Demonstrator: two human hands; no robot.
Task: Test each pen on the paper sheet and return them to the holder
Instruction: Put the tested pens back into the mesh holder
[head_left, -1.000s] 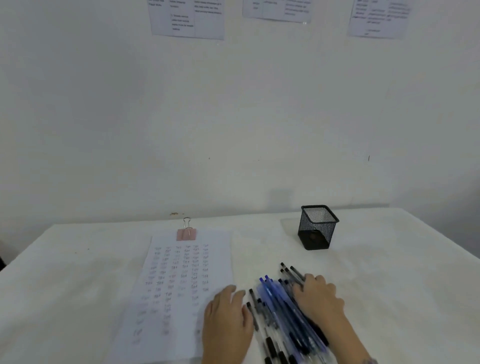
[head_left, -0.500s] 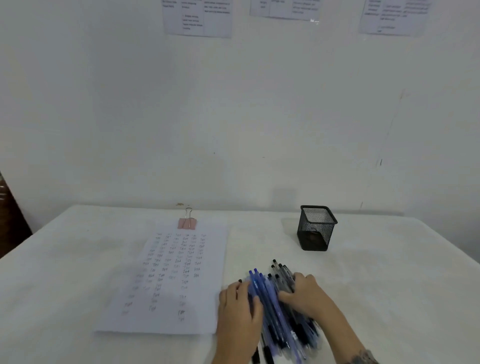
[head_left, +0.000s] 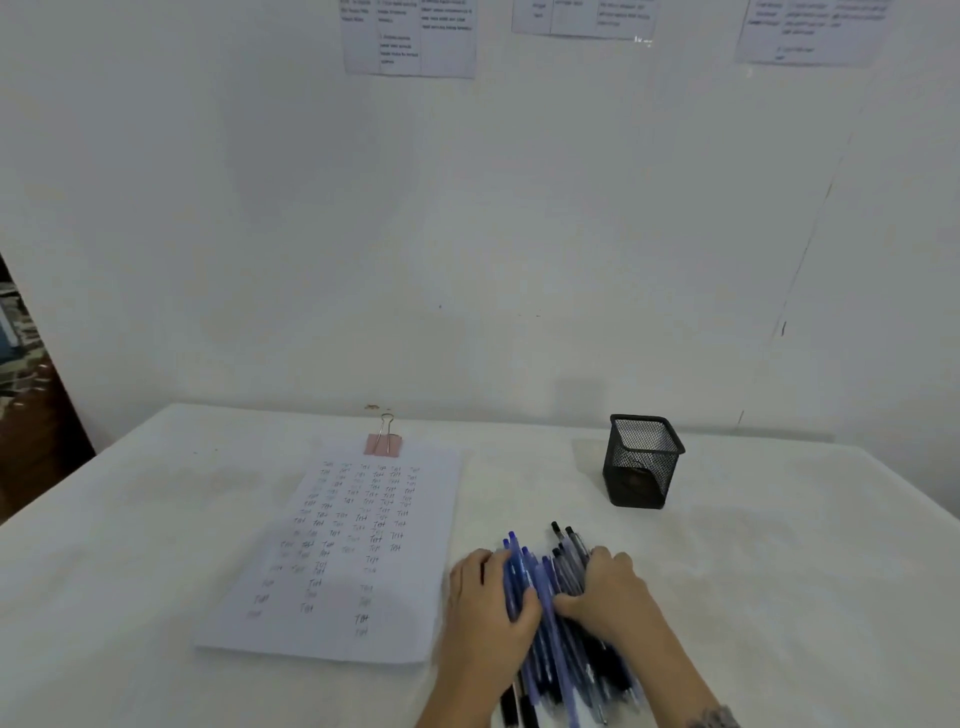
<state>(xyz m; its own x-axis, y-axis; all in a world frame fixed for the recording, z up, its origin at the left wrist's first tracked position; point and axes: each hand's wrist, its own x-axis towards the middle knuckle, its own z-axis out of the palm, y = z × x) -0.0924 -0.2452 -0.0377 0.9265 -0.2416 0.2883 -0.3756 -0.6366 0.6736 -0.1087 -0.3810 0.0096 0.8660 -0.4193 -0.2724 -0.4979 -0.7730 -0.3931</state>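
Right then I saw the pen bundle (head_left: 545, 582) lying on the surface (head_left: 779, 571) just right of the paper sheet (head_left: 353, 545), held between both grips: the left grip (head_left: 483, 608) curled its thumb over it, the right grip (head_left: 613, 597) cupped its other side. Further back, well apart, stood the black mesh holder (head_left: 641, 462).

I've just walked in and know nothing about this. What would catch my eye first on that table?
First, the heap of blue and black pens near the front edge, held between the left hand and right hand. To its left lies a paper sheet covered in small handwritten scribbles, with a pink binder clip at its far end. A black mesh holder stands beyond the pens, towards the wall.
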